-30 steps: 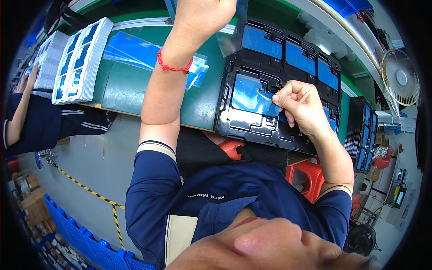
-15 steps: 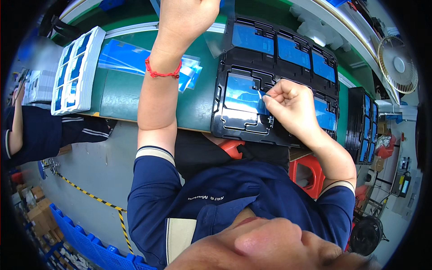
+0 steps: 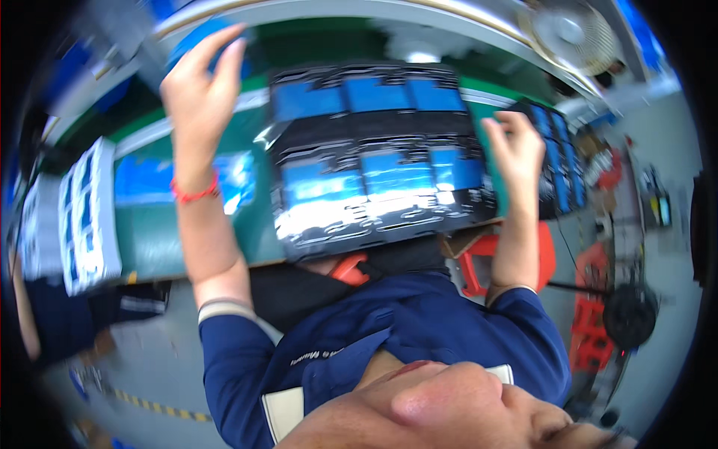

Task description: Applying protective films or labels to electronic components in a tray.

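A black tray [image 3: 307, 243] with several pockets lies before me on the green bench; blue-filmed flat rectangular pieces [image 3: 378, 91] sit in the pockets. My left hand [image 3: 200, 86], with a red cord bracelet [image 3: 196, 193] on its wrist, is raised left of the tray. Its thumb and forefinger are apart, with nothing visible between them. A blurred blue thing [image 3: 213, 37] shows just behind it. At the tray's right end hovers my right hand [image 3: 520, 150], its fingers loosely bent and the thumb apart, apparently holding nothing. Motion blurs the picture.
Blue film sheets [image 3: 142, 179] lie on the bench [image 3: 164, 239] to the left. Beyond them stands a stack of white trays [image 3: 91, 217]. More black trays [image 3: 557, 161] are stacked at the right. A fan [image 3: 568, 34] stands at the far right, a red stool [image 3: 479, 262] below the bench.
The view has turned. My right hand has left the tray's near-left pocket and moved to its right end, its pinch loosened. My left hand, previously partly cut off, now shows fully, left of the tray.
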`<move>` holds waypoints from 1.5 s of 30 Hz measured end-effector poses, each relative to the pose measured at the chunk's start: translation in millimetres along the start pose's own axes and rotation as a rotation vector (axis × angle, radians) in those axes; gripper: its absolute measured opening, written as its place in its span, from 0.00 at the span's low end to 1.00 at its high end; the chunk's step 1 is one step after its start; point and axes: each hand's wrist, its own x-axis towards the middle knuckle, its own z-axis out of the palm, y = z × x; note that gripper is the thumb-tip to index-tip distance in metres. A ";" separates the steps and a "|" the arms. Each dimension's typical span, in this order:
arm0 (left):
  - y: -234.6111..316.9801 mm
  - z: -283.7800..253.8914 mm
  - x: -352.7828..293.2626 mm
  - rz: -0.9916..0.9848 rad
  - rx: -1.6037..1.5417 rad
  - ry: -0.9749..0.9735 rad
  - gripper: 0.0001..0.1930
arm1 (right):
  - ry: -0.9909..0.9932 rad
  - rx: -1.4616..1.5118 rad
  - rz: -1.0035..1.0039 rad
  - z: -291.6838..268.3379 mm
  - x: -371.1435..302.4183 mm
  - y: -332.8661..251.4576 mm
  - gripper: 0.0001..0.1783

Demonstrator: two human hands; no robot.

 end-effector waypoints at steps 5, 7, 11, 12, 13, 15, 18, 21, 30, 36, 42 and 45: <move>8.5 24.7 -18.9 0.053 0.182 -0.168 0.11 | -0.464 0.347 0.309 7.1 -17.1 20.1 0.21; 11.3 37.5 -26.9 -0.009 0.188 -0.266 0.11 | -0.436 0.292 0.246 1.8 -17.5 16.3 0.22; 12.8 60.1 -41.4 0.022 0.211 -0.324 0.11 | -0.417 0.241 0.234 -3.3 -19.3 18.7 0.21; 15.7 61.6 -42.9 0.017 0.207 -0.340 0.12 | -0.456 0.275 0.279 -9.8 -17.6 13.4 0.20; 19.0 61.9 -42.8 0.007 0.210 -0.366 0.12 | -0.445 0.280 0.279 -7.6 -17.6 17.6 0.20; 21.2 63.1 -42.0 0.011 0.170 -0.356 0.12 | -0.410 0.583 0.356 -3.9 -18.3 25.8 0.15; 10.8 63.5 -45.9 0.015 0.179 -0.332 0.12 | -0.486 1.259 0.542 -0.8 -10.9 31.0 0.11; 10.5 61.8 -43.2 -0.033 0.200 -0.355 0.13 | -0.646 1.617 0.703 -3.7 -3.1 9.0 0.15; 19.0 60.3 -36.4 -0.013 0.140 -0.309 0.13 | -0.694 1.500 0.417 -4.7 0.0 14.6 0.35; 24.7 38.0 -26.1 -0.086 0.011 -0.094 0.13 | -0.469 1.555 0.318 -27.1 -3.4 12.9 0.32; 25.9 31.0 -20.3 -0.078 0.043 -0.048 0.12 | -0.103 1.466 0.377 -76.0 -21.6 82.7 0.21; 22.9 38.8 -23.3 -0.057 0.047 -0.071 0.13 | 0.101 1.361 0.412 -99.5 -36.9 123.1 0.23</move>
